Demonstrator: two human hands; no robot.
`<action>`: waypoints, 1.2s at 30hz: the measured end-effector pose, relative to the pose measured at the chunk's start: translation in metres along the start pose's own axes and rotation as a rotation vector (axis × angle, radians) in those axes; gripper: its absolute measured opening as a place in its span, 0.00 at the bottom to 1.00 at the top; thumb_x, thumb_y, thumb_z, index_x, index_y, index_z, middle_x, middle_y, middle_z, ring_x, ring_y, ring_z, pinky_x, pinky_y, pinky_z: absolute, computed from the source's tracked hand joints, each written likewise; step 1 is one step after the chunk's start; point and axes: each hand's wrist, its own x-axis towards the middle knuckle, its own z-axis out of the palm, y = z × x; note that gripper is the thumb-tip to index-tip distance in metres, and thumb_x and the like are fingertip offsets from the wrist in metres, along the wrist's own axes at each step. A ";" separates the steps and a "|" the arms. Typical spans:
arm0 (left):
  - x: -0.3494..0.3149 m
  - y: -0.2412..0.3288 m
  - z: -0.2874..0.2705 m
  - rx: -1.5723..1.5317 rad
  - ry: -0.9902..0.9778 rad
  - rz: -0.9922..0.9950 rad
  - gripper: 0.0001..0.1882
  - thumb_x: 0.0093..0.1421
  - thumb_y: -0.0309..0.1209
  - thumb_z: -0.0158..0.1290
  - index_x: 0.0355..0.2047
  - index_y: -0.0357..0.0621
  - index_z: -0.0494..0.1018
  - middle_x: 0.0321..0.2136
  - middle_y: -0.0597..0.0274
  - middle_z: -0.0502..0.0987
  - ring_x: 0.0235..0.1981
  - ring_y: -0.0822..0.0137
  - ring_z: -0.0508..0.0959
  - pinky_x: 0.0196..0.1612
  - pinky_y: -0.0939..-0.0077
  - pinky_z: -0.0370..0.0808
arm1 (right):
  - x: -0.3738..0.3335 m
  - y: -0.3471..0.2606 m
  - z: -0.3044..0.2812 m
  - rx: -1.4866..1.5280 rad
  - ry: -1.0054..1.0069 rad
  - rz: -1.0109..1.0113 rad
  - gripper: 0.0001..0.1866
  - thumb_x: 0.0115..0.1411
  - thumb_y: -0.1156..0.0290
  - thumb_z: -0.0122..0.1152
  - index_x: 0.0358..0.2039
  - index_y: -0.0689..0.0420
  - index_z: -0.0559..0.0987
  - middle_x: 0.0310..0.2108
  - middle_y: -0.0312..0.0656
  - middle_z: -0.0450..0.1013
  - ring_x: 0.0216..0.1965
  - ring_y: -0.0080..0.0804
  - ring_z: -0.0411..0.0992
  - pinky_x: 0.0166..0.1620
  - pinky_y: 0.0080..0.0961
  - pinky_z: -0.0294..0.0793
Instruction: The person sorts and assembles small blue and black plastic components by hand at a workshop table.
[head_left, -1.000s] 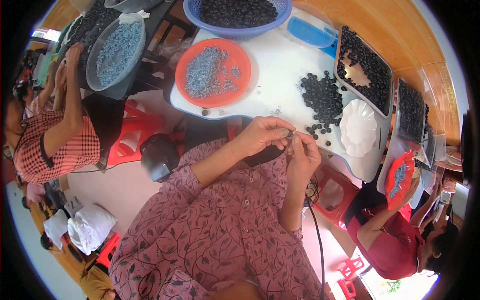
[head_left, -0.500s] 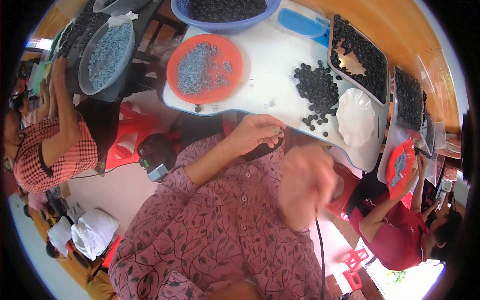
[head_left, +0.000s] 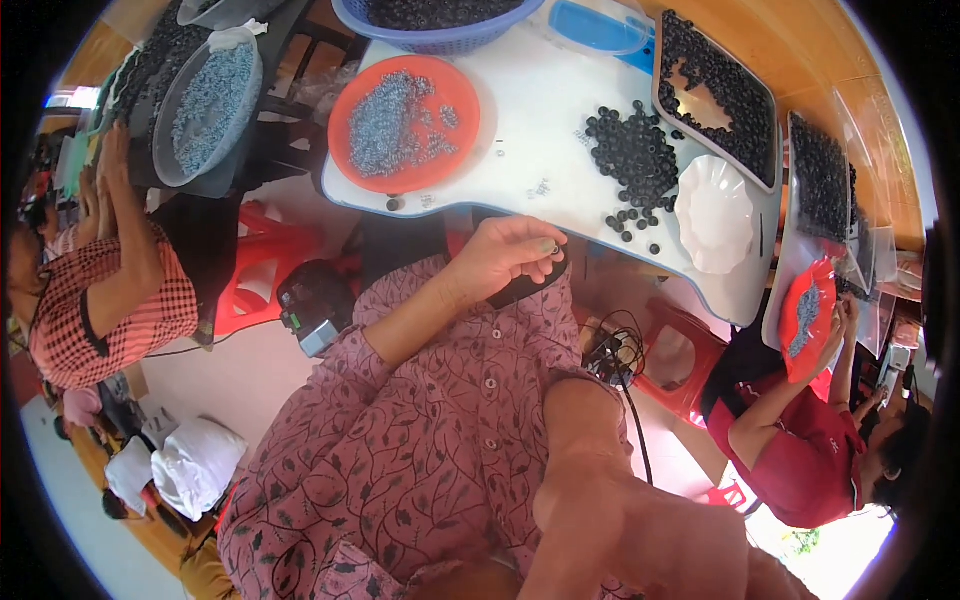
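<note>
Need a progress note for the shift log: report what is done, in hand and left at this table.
Done: cannot tell; no finished pieces are distinguishable. In hand: left hand pinches a small part; right hand is out of view. Left: loose black rings on the white table and grey parts in the orange dish.

Right hand beyond lower edge

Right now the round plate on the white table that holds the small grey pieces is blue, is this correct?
Not quite. The head view shows that the round plate with the small grey pieces on the white table is orange, not blue.
</note>
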 end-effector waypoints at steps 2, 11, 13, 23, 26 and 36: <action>0.000 0.001 0.004 -0.002 0.004 -0.013 0.12 0.62 0.26 0.54 0.44 0.33 0.75 0.33 0.57 0.79 0.29 0.74 0.77 0.32 0.80 0.76 | 0.004 0.000 0.008 0.022 0.060 -0.030 0.04 0.60 0.74 0.57 0.29 0.49 0.76 0.28 0.25 0.71 0.30 0.23 0.66 0.35 0.27 0.69; 0.003 0.001 -0.002 -0.017 -0.005 0.020 0.12 0.63 0.26 0.53 0.45 0.33 0.75 0.34 0.54 0.79 0.29 0.73 0.78 0.31 0.79 0.77 | 0.029 0.011 0.025 0.109 0.297 -0.123 0.02 0.58 0.69 0.57 0.32 0.47 0.73 0.26 0.28 0.70 0.33 0.24 0.64 0.37 0.31 0.67; 0.002 0.001 -0.003 -0.018 0.019 0.018 0.12 0.63 0.25 0.53 0.45 0.33 0.75 0.34 0.54 0.79 0.29 0.73 0.78 0.31 0.79 0.77 | 0.034 0.022 -0.003 0.171 0.015 -0.156 0.07 0.58 0.65 0.59 0.38 0.46 0.74 0.30 0.30 0.72 0.37 0.25 0.64 0.41 0.33 0.68; -0.001 0.003 -0.013 -0.082 0.039 0.046 0.12 0.63 0.26 0.53 0.45 0.32 0.74 0.35 0.54 0.79 0.29 0.73 0.78 0.32 0.79 0.77 | 0.120 0.121 -0.163 -1.155 -0.021 -0.564 0.12 0.57 0.84 0.55 0.42 0.62 0.78 0.37 0.46 0.74 0.36 0.38 0.73 0.38 0.28 0.73; -0.001 0.001 -0.014 -0.068 0.032 0.035 0.13 0.63 0.26 0.53 0.46 0.32 0.74 0.34 0.53 0.79 0.29 0.72 0.79 0.31 0.80 0.77 | 0.151 0.152 -0.237 -1.427 0.079 -0.635 0.14 0.57 0.83 0.55 0.44 0.60 0.78 0.40 0.47 0.73 0.41 0.41 0.72 0.41 0.31 0.71; -0.002 0.004 -0.012 -0.062 0.045 0.029 0.12 0.62 0.27 0.55 0.44 0.33 0.74 0.34 0.56 0.78 0.29 0.73 0.77 0.32 0.80 0.77 | 0.190 0.165 -0.244 -1.940 0.100 -0.694 0.28 0.45 0.85 0.53 0.49 0.53 0.77 0.54 0.40 0.68 0.56 0.45 0.62 0.57 0.44 0.56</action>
